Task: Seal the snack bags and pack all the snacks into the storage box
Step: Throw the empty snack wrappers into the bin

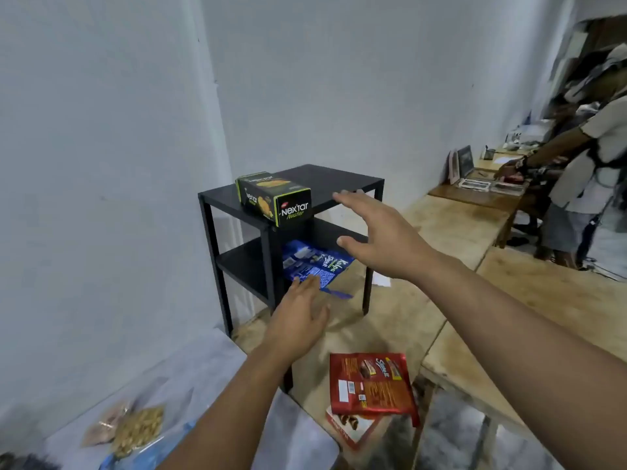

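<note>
Left hand [300, 308]: arm outstretched, palm down, fingers [307, 283] straight, tips touching blue snack bag [315, 264] on the black shelf unit's [237, 198] lower shelf. Right hand [376, 232]: raised, fingers spread, holding nothing. Green box [274, 198] lies left of its fingertips, up top. Red bag [373, 383] nearer, on table [458, 228].

Green-black Nextar box [274, 198] at frame centre; blue snack bag [315, 264] just below it; red snack bag [373, 385] flat, lower right.
</note>
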